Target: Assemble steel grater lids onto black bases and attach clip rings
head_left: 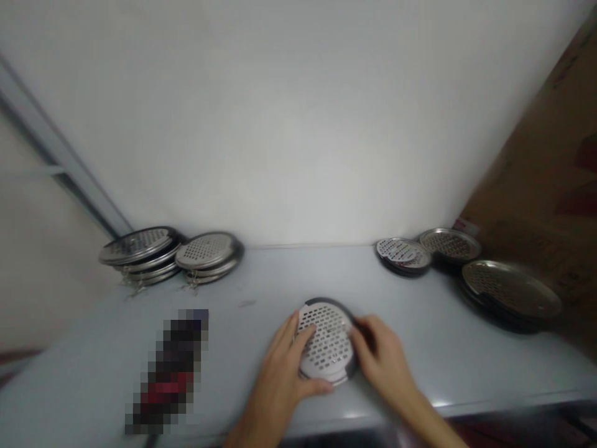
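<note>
A round perforated metal disc (327, 341) with a dark rim lies on the pale table (261, 286) near its front edge. My left hand (280, 373) grips the disc's left side, fingers over its top and thumb under its near edge. My right hand (380, 358) closes on the disc's right rim. Both hands hold the same disc.
Two stacks of similar perforated discs (140, 252) (209, 255) stand at the back left by the wall. More discs (405, 254) (450, 244) (510, 289) lie at the back right beside a brown cardboard box (545, 174). A blurred dark object (170, 370) lies at the front left.
</note>
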Demonstrator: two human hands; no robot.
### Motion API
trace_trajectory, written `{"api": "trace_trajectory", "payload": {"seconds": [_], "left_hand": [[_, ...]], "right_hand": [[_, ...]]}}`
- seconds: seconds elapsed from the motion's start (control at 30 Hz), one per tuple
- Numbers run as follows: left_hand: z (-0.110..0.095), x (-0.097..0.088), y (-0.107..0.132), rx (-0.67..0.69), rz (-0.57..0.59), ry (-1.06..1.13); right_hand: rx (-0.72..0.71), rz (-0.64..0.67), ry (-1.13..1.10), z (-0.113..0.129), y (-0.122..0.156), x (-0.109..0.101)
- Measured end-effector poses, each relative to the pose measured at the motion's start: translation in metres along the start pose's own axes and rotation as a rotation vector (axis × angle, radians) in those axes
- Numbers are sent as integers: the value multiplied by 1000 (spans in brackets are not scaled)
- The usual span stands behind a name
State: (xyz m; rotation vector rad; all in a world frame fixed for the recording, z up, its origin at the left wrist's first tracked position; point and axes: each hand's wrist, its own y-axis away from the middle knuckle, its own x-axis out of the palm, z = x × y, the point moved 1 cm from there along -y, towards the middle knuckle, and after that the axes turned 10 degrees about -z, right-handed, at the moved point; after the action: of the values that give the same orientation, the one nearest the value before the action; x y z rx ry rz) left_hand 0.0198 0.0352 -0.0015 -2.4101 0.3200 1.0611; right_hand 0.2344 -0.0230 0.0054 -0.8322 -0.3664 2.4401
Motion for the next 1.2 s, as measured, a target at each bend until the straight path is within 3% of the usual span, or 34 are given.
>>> {"api": "trace_trajectory", "payload": {"seconds": [0.13, 0.27, 0.33, 0.4, 0.5, 0.57, 0.63, 0.73, 0.87, 0.97, 1.1, 1.2], "left_hand": [[-3, -7, 2, -144, -12, 199], [-10, -16, 4, -300, 14, 688], [-18, -15, 4, -357, 76, 899], [-29, -13, 2, -405, 156, 963], [-40, -17, -10, -362, 204, 804], [-35, -30, -26, -250, 135, 499], [-16, -50, -45, -167, 7, 55], [31, -81, -70, -199, -38, -149], [87, -103, -87, -216, 68, -248], [107, -105, -92, -235, 186, -246], [108, -102, -97, -228, 269, -186], [91, -98, -102, -212, 258, -131]], "right_hand": [[19, -19, -96, 4, 6, -4], [-75, -93, -218, 12, 6, -13], [-146, -168, -241, 16, -6, -14], [-183, -189, -257, 19, -29, -9], [-105, 22, -166, 22, -74, 11], [-100, 85, -128, 22, -101, 26], [-116, 133, -96, 21, -118, 41], [-151, 197, -47, 18, -124, 59], [-212, 250, -13, 15, -117, 71], [-257, 233, -17, 12, -116, 66], [-281, 162, -35, 12, -118, 49], [-311, 171, -62, 20, -110, 44]]}}
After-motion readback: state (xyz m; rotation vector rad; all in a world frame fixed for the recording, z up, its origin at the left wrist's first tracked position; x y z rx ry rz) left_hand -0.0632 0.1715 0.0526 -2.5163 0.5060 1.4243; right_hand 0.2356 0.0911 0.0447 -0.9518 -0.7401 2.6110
